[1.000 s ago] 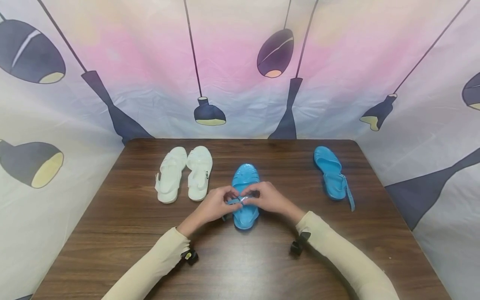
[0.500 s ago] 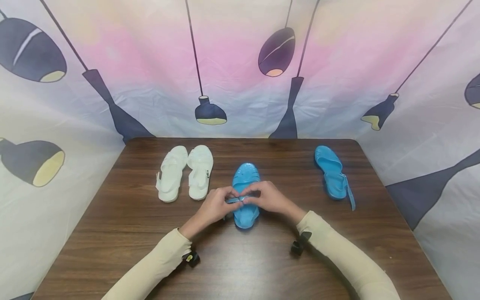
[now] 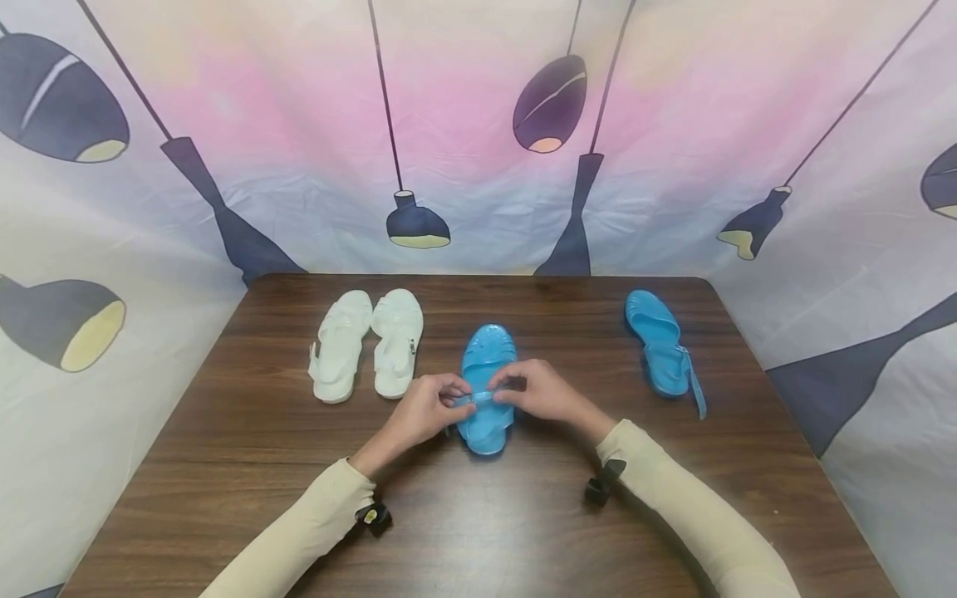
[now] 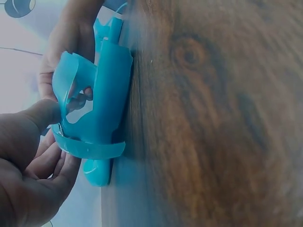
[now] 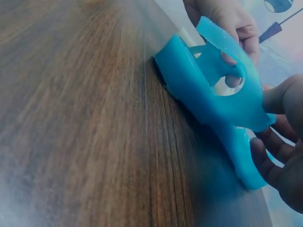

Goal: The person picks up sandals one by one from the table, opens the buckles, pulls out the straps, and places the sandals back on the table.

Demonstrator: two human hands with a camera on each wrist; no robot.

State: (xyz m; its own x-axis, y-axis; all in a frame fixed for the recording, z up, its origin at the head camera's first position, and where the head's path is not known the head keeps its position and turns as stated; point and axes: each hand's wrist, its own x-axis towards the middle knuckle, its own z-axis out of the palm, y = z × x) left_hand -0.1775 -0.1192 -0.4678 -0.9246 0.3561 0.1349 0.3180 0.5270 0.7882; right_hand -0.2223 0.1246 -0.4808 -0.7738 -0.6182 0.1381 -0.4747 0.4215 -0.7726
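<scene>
From above the heel end of the middle blue sandal, the head camera looked forward and down. Low, close and tilted, the left wrist camera and right wrist camera faced it from its left and right, sharing it and the counter.

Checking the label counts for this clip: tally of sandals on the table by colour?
White: 2 (left white sandal, right white sandal)
Blue: 2 (centre blue sandal, far-right blue sandal)
Total: 4
</scene>
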